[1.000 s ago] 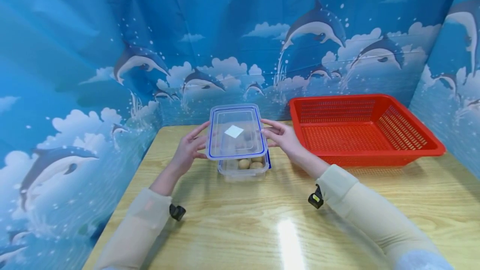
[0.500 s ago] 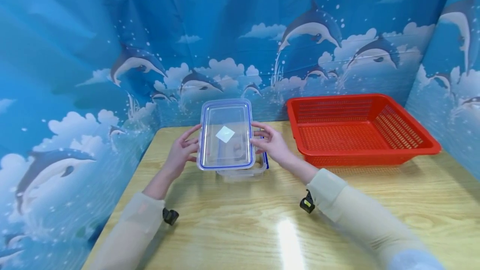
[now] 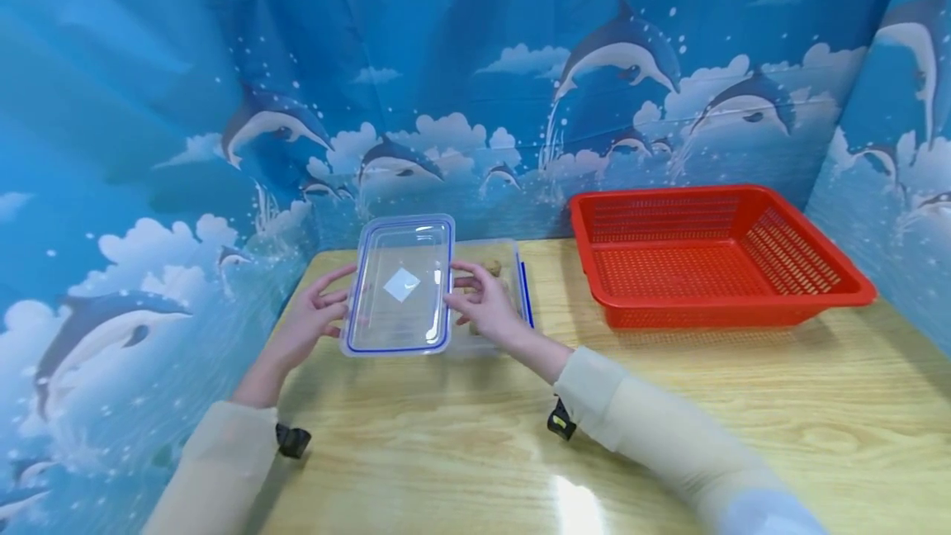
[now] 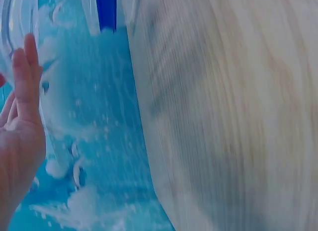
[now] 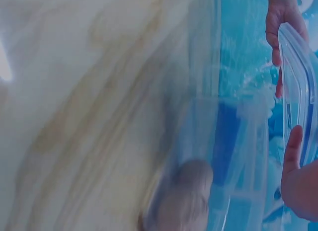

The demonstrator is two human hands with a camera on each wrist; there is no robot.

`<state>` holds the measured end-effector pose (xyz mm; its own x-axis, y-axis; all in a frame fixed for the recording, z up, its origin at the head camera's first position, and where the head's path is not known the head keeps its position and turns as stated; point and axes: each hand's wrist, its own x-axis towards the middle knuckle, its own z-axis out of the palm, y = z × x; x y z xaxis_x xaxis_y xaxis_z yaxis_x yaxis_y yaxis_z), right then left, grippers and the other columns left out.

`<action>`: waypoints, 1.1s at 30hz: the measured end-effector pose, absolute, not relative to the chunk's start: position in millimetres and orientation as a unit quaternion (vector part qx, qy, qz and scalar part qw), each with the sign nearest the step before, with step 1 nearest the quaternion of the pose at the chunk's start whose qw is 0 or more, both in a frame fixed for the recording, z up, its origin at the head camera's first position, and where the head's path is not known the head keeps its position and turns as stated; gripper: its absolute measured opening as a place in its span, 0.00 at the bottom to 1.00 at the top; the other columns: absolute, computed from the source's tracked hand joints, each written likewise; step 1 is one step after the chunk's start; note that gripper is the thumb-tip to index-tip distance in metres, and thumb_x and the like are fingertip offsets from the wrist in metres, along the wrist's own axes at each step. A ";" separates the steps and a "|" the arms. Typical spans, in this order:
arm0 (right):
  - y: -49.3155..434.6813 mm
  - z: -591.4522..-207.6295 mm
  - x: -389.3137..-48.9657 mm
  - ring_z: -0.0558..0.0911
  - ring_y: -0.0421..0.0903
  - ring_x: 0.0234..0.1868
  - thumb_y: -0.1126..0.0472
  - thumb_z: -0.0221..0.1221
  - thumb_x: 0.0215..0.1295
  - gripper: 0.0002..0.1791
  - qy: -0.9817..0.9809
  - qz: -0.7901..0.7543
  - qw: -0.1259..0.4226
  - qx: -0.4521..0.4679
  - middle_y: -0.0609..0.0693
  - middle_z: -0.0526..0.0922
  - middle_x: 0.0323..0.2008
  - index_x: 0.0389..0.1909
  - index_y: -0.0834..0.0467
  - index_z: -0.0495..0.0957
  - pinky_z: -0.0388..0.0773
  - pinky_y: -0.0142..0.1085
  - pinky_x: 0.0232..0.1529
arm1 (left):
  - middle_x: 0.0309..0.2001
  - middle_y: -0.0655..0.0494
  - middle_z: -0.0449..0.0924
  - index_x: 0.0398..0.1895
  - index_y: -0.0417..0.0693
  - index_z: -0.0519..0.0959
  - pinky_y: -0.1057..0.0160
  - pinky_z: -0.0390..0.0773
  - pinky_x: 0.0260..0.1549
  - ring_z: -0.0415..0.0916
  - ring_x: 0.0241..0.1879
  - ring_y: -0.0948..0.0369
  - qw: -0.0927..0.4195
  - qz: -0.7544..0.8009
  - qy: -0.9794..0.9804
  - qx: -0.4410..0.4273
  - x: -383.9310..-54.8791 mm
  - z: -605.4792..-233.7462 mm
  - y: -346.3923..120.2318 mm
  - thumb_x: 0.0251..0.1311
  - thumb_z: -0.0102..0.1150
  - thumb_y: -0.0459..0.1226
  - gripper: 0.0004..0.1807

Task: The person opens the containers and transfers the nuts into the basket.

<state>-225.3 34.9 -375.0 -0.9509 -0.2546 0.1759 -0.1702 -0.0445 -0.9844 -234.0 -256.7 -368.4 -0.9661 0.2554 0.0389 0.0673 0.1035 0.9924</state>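
A clear plastic lid (image 3: 409,316) with a blue seal and a white diamond-shaped sticker is held up, tilted, above the table. My left hand (image 3: 308,316) holds its left edge, and my right hand (image 3: 486,304) grips the right edge with thumb and fingers. Behind and below the right hand stands a clear food container (image 3: 499,250) with a blue side latch (image 3: 527,295). Round tan lumps (image 3: 492,268) lie in it, partly hidden by that hand; their kind is unclear. In the right wrist view the lid (image 5: 298,87) is apart from the container (image 5: 248,141).
A red perforated plastic basket (image 3: 713,304) stands on the wooden table (image 3: 446,452) at the right. A blue dolphin-print curtain (image 3: 475,64) hangs along the back and both sides. The table's left edge is close to the left arm.
Both hands have carried the lid leftward, from above the container to its left side. More of the container and its contents now shows.
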 end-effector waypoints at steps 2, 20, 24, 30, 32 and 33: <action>26.9 -377.6 -223.8 0.83 0.54 0.42 0.73 0.58 0.65 0.29 0.690 -0.705 0.034 -0.161 0.66 0.76 0.53 0.67 0.64 0.64 0.82 0.37 0.31 | 0.54 0.60 0.80 0.74 0.43 0.57 0.58 0.83 0.28 0.84 0.34 0.58 0.079 0.655 0.743 0.111 -232.2 -367.4 -265.4 0.60 0.46 0.22 0.36; -36.8 -391.5 -214.0 0.82 0.50 0.41 0.69 0.60 0.66 0.28 0.708 -0.689 0.059 -0.146 0.59 0.75 0.51 0.66 0.58 0.66 0.81 0.49 0.42 | 0.67 0.31 0.62 0.75 0.45 0.53 0.51 0.83 0.35 0.82 0.42 0.60 0.100 0.573 0.808 0.091 -212.4 -365.6 -323.7 0.62 0.49 0.25 0.38; -46.2 -393.8 -209.2 0.81 0.49 0.39 0.70 0.59 0.66 0.28 0.701 -0.696 0.065 -0.143 0.58 0.74 0.50 0.66 0.59 0.66 0.81 0.49 0.43 | 0.68 0.28 0.55 0.75 0.45 0.52 0.50 0.82 0.37 0.81 0.43 0.63 0.110 0.564 0.815 0.079 -208.6 -367.3 -332.5 0.62 0.51 0.28 0.38; -57.3 -403.5 -201.7 0.81 0.46 0.37 0.73 0.60 0.63 0.28 0.706 -0.694 0.068 -0.124 0.56 0.74 0.47 0.64 0.60 0.66 0.82 0.39 0.38 | 0.67 0.35 0.62 0.75 0.45 0.52 0.48 0.81 0.39 0.82 0.44 0.58 0.136 0.569 0.808 0.069 -206.8 -375.6 -345.5 0.64 0.53 0.29 0.37; -59.8 -406.6 -200.4 0.81 0.46 0.38 0.72 0.61 0.63 0.29 0.716 -0.685 0.072 -0.116 0.55 0.75 0.47 0.64 0.60 0.67 0.82 0.35 0.37 | 0.67 0.36 0.62 0.75 0.45 0.52 0.48 0.82 0.39 0.82 0.44 0.57 0.145 0.572 0.804 0.072 -206.5 -379.2 -349.3 0.64 0.52 0.28 0.37; -60.4 -407.5 -200.0 0.81 0.45 0.38 0.72 0.61 0.63 0.29 0.722 -0.679 0.077 -0.112 0.55 0.75 0.48 0.65 0.59 0.67 0.81 0.34 0.37 | 0.67 0.35 0.62 0.75 0.45 0.52 0.48 0.82 0.39 0.82 0.44 0.57 0.149 0.575 0.802 0.071 -206.3 -380.8 -350.9 0.64 0.52 0.28 0.37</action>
